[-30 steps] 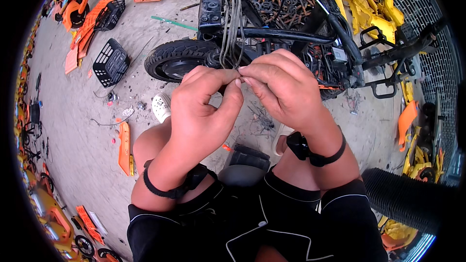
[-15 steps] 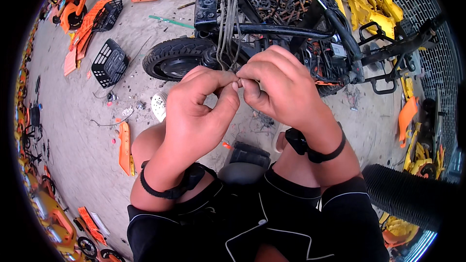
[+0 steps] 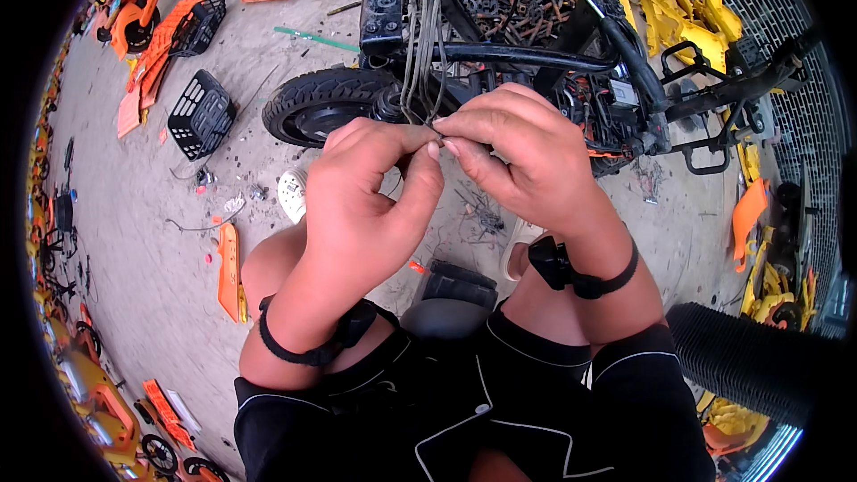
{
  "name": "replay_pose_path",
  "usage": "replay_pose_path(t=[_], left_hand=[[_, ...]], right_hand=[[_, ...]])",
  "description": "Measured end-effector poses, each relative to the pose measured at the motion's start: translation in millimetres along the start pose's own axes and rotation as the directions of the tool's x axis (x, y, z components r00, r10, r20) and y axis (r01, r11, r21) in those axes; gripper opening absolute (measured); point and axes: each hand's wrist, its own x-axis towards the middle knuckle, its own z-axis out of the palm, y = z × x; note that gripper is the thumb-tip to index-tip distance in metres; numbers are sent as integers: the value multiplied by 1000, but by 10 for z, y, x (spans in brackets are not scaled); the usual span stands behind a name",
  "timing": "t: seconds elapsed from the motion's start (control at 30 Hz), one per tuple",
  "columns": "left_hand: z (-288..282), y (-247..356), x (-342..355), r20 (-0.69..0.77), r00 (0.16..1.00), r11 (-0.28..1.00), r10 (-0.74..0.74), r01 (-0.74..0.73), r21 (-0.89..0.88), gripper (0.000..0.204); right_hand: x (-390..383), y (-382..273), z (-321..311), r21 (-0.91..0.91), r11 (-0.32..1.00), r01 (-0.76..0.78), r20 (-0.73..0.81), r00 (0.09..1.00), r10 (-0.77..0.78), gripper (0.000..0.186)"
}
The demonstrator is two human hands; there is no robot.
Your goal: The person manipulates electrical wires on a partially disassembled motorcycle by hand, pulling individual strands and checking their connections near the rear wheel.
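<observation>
Both hands pinch the same grey wire bundle (image 3: pixel 423 45). Left hand (image 3: pixel 370 201) and right hand (image 3: pixel 522 156) meet fingertip to fingertip, closed on its lower end beside the black tyre (image 3: pixel 312 107).

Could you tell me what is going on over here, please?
A seated person is working on a stripped black scooter frame. Both hands meet at a bundle of grey wires hanging from it: the left hand and right hand pinch the wire ends between their fingertips. A small tyre, black baskets and orange panels lie around on the concrete.
</observation>
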Motion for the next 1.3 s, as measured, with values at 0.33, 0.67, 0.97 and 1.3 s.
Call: replay_pose_path(t=[0.33, 0.67, 0.97, 1.3], left_hand=[[-5, 38, -12, 19, 997, 990, 70, -72, 123, 11], [15, 25, -5, 17, 1000, 1000, -8, 8, 6, 8], [7, 28, 8, 16, 1000, 999, -9, 8, 34, 7], [-61, 27, -8, 151, 983, 976, -109, 135, -169, 11]], right_hand=[[-6, -103, 59, -117, 993, 33, -86, 995, -43, 17], [29, -75, -26, 116, 989, -89, -14, 996, 91, 12], [25, -74, -39, 69, 996, -52, 5, 999, 52, 13], [6, -107, -57, 1, 1000, -2, 42, 999, 2, 13]])
